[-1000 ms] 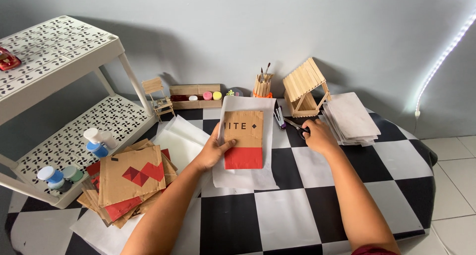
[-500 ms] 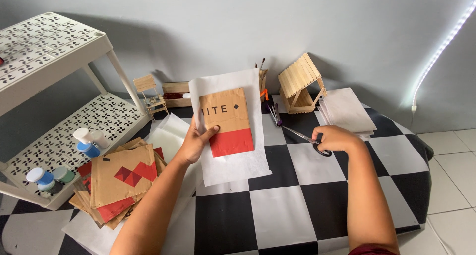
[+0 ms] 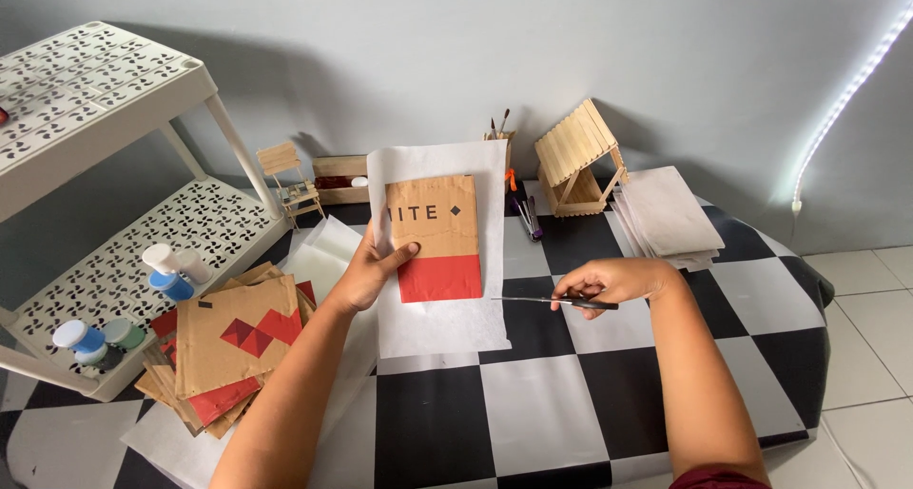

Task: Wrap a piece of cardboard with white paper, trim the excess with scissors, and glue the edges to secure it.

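My left hand (image 3: 373, 272) holds up a sheet of thin white paper (image 3: 442, 322) with a brown and red piece of cardboard (image 3: 437, 237) pressed against its front, thumb across the cardboard's lower left. My right hand (image 3: 613, 282) grips a pair of black-handled scissors (image 3: 552, 302). The blades point left, and their tip sits just by the paper's right edge. Both are lifted above a black and white checkered cloth (image 3: 533, 403).
A stack of cardboard pieces (image 3: 233, 342) lies at the left on more white paper. A white perforated shelf (image 3: 105, 99) holds small paint pots (image 3: 95, 337). At the back stand a stick house (image 3: 575, 161), a tiny chair (image 3: 290, 180), a brush holder (image 3: 499, 142) and stacked papers (image 3: 670, 218).
My right hand picked the scissors up from near the stick house and brought them toward the paper's right edge. My left hand lifted the paper and cardboard off the cloth.
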